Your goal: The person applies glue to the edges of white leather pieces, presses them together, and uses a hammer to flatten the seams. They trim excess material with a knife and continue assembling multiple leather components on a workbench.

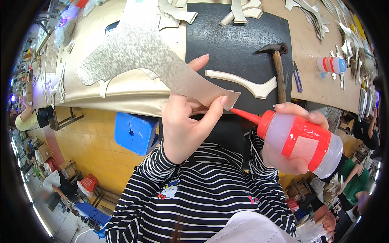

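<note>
Between hands (184, 121): leather piece (142, 48), glue bottle (302, 143)

The large pale textured leather cut piece (137, 44) runs out of view at the top edge, and its lower end is partly covered by the thumb and fingers of the left hand (184, 121). The right hand (283, 156) wraps the translucent squeeze bottle with red cap and nozzle (298, 141), hiding the bottle's underside. Pale leather offcuts (243, 10) along the bench's far edge are cut off, and figures at the rim are too blurred to make out.
</note>
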`<state>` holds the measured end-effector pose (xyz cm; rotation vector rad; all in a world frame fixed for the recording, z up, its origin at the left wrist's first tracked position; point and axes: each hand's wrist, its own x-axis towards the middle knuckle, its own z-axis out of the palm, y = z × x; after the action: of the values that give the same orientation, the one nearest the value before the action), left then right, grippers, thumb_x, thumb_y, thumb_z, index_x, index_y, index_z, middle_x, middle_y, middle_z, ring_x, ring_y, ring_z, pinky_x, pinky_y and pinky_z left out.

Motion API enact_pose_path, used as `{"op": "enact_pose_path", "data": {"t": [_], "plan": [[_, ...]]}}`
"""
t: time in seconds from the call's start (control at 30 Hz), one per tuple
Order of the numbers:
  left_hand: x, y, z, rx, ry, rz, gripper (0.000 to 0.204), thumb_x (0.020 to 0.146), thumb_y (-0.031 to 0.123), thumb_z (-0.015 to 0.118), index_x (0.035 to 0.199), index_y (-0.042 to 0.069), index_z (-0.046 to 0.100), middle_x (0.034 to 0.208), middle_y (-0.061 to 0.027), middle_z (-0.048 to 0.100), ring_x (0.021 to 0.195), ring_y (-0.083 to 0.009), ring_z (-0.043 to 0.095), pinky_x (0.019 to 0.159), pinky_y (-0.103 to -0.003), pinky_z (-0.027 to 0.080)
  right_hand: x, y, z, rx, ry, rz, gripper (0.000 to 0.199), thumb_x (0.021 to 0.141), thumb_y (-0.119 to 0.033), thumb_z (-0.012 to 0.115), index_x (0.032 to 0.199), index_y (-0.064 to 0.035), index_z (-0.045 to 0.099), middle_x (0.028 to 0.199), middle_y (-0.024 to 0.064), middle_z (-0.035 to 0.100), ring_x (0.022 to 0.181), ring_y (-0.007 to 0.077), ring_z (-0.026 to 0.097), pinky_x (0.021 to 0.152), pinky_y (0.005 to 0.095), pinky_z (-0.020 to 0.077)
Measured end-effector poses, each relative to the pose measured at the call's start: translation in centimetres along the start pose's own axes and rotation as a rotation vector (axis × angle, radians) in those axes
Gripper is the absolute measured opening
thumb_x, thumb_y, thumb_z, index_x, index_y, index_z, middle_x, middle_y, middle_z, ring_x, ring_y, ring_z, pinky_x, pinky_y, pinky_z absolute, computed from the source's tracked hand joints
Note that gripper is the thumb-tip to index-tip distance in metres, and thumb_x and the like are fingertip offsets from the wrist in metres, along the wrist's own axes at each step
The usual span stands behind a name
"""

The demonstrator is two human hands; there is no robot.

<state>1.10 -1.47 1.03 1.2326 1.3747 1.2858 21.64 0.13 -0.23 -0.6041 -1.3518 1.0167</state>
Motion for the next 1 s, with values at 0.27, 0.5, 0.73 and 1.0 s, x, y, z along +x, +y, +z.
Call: {"op": "enact_pose_path", "data": {"t": [0.27,0.5,0.73,1.0], "plan": [[0.2,-0.7,0.1,-0.208,0.064,-0.154,0.071,0.091,-0.004,0.066,0.149,-0.004,0.026,0.104,-0.0177,0.067,0.088,-0.0182,0.071,0.074,-0.025,0.061,1.5,-0.9,2.0,0.059,-0.018,0.287,0.084,0.086,-0.066,0.065,0.126,0.0041,0.039,0.103,0.0367,0.062,0.083,0.0327,0.069,0.067,0.0312,0.0576],[5.1,-7.7,-1.3,-0.218,0.099,-0.306,0.039,0.096,0.008,0.066,0.129,-0.007,0.052,0.090,-0.0141,0.071,0.079,-0.0140,0.070,0.071,-0.024,0.058,1.6,0.6,0.0,0.240,0.715,0.409,0.070,0.092,-0.068,0.053,0.122,-0.0048,0.049,0.108,0.0130,0.062,0.069,0.0268,0.065,0.059,0.0319,0.0517],[2.9,-8.8,-3.2,0.087,0.187,-0.329,0.025,0.098,0.019,0.066,0.100,-0.005,0.069,0.072,-0.0065,0.069,0.065,-0.0099,0.066,0.063,-0.022,0.054,-0.4,-0.1,-5.1,0.069,0.865,0.326,0.064,0.090,-0.057,0.064,0.125,-0.0066,0.046,0.110,0.0115,0.063,0.080,0.0270,0.064,0.067,0.0323,0.0536],[4.2,-7.8,-1.0,0.371,0.175,0.132,0.014,0.089,0.003,0.069,0.102,-0.002,0.068,0.093,-0.0109,0.070,0.086,-0.0200,0.067,0.078,-0.031,0.052,-0.7,-0.1,-4.7,0.032,0.895,0.295,0.061,0.092,-0.056,0.062,0.123,-0.0059,0.047,0.110,0.0119,0.064,0.081,0.0282,0.065,0.067,0.0337,0.0538]]}}
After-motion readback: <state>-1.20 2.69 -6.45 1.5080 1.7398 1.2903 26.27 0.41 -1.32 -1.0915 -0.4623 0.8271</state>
